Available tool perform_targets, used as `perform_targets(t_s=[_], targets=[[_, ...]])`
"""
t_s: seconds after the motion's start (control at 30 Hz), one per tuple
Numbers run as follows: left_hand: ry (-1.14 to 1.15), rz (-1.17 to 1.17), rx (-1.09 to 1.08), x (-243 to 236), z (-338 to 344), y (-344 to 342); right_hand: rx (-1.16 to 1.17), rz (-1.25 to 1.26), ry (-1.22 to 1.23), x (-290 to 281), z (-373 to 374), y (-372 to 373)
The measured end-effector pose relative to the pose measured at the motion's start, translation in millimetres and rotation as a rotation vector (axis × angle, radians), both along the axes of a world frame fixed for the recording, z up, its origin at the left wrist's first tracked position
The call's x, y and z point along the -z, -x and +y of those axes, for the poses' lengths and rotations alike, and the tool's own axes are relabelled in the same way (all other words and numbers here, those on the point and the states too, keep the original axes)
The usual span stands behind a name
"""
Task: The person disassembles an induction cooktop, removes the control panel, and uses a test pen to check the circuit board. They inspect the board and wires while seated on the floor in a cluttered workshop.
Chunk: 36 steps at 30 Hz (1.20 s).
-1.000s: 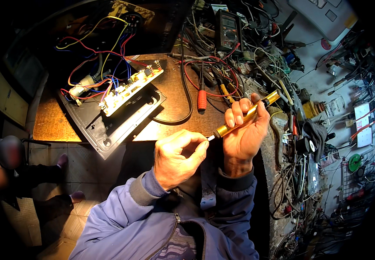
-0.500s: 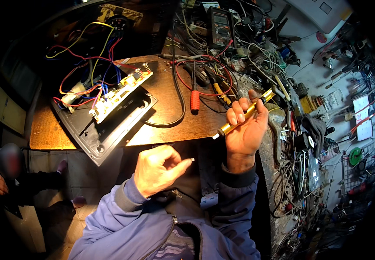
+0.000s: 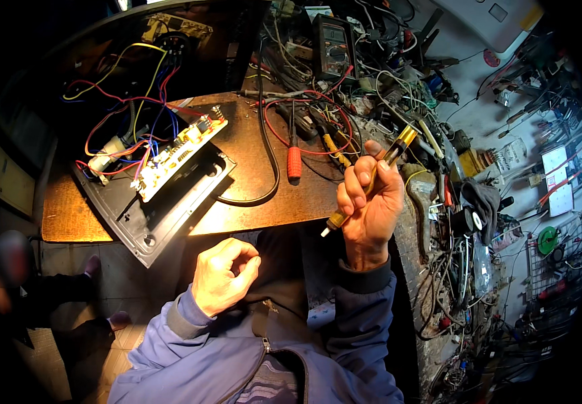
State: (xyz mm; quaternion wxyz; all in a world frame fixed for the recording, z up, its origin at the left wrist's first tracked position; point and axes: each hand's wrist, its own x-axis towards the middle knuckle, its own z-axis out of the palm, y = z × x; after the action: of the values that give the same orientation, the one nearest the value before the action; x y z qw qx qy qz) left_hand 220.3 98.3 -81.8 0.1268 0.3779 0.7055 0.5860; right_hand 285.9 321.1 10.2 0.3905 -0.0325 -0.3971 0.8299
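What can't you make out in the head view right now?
Tube: head view, middle hidden by the right fingers.
Anything small between the left fingers: head view, their curl hides it.
White case: head view, cut off by the top edge.

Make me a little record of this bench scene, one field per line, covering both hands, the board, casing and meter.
Left hand: curled, no held item visible
Right hand: gripping yellow tube, white tip toward picture's lower left
Board: tilted, over casing
Casing: on table, jutting past its edge
Meter: near picture's top, right of center
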Motion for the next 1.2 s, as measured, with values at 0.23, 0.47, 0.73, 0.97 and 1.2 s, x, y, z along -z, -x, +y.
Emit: perform_targets(t_s=[0.23, 0.47, 0.73, 0.97, 1.2], targets=[[-0.037, 0.129, 0.005, 7.1, -0.2, 2.3, 0.081, 0.030, -0.050, -9.0, -8.2, 4.5], [-0.106, 0.144, 0.027, -0.7, 0.6, 2.5, 0.151, -0.145, -0.095, -8.0, -19.0, 4.8], [-0.138, 0.155, -0.039, -20.8, 1.4, 6.0, 0.048, -0.145, -0.064, -5.0, -15.3, -0.5], [-0.162, 0.219, 0.139, -34.4, 30.5, 5.3, -0.270, -0.030, -0.081, 15.9, -34.7, 0.6], [-0.463, -0.314, 0.325, -36.0, 39.0, 13.9, -0.270, -0.219, -0.360, 24.4, -64.3, -1.0]])
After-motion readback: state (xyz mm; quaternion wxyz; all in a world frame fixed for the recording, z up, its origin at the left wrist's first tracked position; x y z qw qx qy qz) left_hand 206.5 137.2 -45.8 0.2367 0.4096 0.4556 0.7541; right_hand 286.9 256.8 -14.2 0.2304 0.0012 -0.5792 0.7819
